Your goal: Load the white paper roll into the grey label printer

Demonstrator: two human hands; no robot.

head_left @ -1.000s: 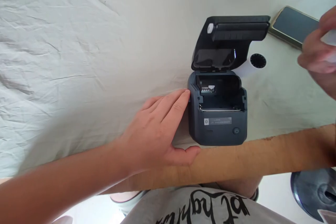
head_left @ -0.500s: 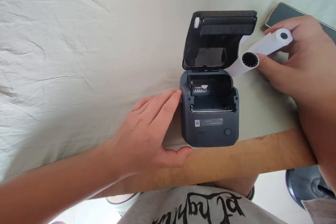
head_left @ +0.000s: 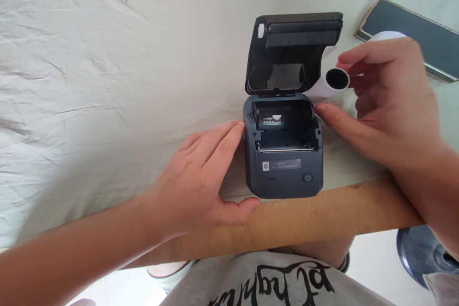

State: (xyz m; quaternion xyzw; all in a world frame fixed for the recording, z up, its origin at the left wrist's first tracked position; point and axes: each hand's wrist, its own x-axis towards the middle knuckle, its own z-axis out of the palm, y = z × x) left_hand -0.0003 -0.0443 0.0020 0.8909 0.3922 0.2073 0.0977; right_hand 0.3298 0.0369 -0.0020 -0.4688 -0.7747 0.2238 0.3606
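A dark grey label printer point(head_left: 283, 172) stands upright near the table's front edge with its black lid point(head_left: 296, 52) raised; the paper bay inside holds no roll. My left hand point(head_left: 201, 177) lies along its left side, fingers stretched out, fingertips against the casing and thumb at the front corner. Behind the printer's right side is a white paper roll point(head_left: 319, 91) with a black core, partly hidden by the lid. My right hand point(head_left: 387, 91) is beside that roll, thumb and fingers apart around its near end. A second white roll point(head_left: 389, 35) shows partly behind my right hand.
A phone point(head_left: 416, 33) lies at the far right, by the second roll. Wrinkled pale cloth point(head_left: 107, 81) covers the table, with a bare wooden front edge point(head_left: 351, 205). A round black object point(head_left: 419, 253) is below the table at the right.
My right hand has let go of the second roll, which now lies by the phone, and has moved left to the black-cored roll. The left hand stays against the printer.
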